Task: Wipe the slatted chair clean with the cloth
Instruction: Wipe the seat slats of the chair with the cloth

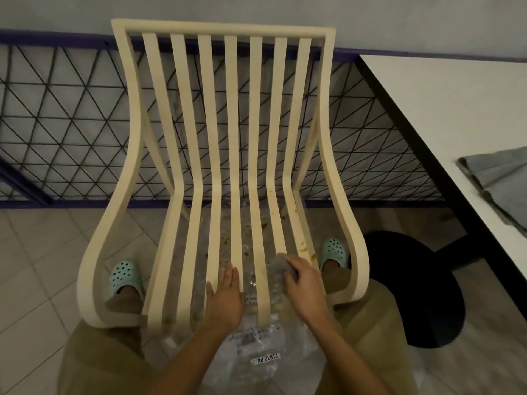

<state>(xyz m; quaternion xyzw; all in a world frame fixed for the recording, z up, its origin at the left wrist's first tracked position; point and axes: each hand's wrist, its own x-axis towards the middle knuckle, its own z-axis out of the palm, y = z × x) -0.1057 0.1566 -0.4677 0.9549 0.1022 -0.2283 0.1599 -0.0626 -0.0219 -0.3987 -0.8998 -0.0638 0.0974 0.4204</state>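
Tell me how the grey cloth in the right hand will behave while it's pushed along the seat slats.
The cloth looks floppy: it is bunched under the right hand, so it will probably fold around slat edges. It seems light and needs steady pressing. It may snag or slip into the gaps of the chair.

White table [445, 115] bearing folded grey fabric [496, 178].

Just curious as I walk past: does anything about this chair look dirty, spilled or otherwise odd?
Yes. Orange-brown splatters dot the right-hand seat slats of the chair, just beyond the cloth under the right hand. More stains mark the clear plastic sheet lying under the seat. The left hand rests flat on a slat.
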